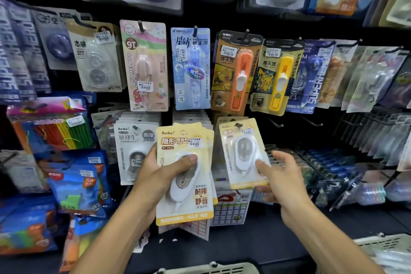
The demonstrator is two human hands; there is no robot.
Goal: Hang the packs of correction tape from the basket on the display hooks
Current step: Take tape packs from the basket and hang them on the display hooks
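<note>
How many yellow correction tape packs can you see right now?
At least 3, possibly more hidden. The left hand holds a stack: one front pack, at least one edge behind it. One pack hangs on the hook, the right hand gripping it.

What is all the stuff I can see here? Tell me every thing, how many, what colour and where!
yellow correction tape packs: a small stack, exact count unclear, yellow and white, held in the middle
single yellow pack: one, yellow and white, at a lower hook right of the stack
grey-white packs: several, grey-white, lower hook left of the stack
pink pack: one in front, pink, upper hook
blue pack: one in front, light blue, right of the pink one
orange pack: one in front, orange, upper hook
Pikachu pack: one in front, yellow, right of the orange one
basket: one, pale, bottom edge
left hand: grips the stack
right hand: holds the single pack
</note>
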